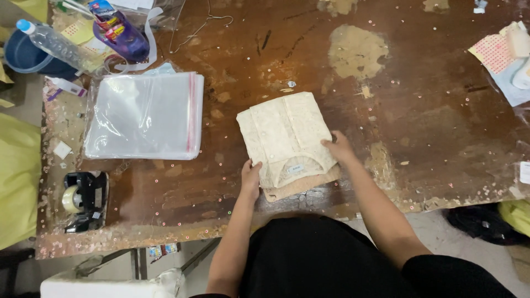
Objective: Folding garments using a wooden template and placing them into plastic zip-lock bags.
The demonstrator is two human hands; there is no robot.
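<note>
A cream, lace-patterned garment (284, 132) lies folded into a rectangle on the worn brown table (419, 121), on top of a piece of brown cardboard (301, 187) that shows at its near edge. My left hand (251, 175) rests with its fingers on the garment's near left corner. The garment's right edge is under my right hand (338, 146), which lies flat on it. Neither hand is closed around anything.
A stack of clear plastic bags with a red strip (144, 115) lies left of the garment. A black tape dispenser (83, 200) sits at the near left. A water bottle (52, 41), a blue tub (22, 55) and a purple item (124, 33) crowd the far left corner. Papers (505, 58) lie far right.
</note>
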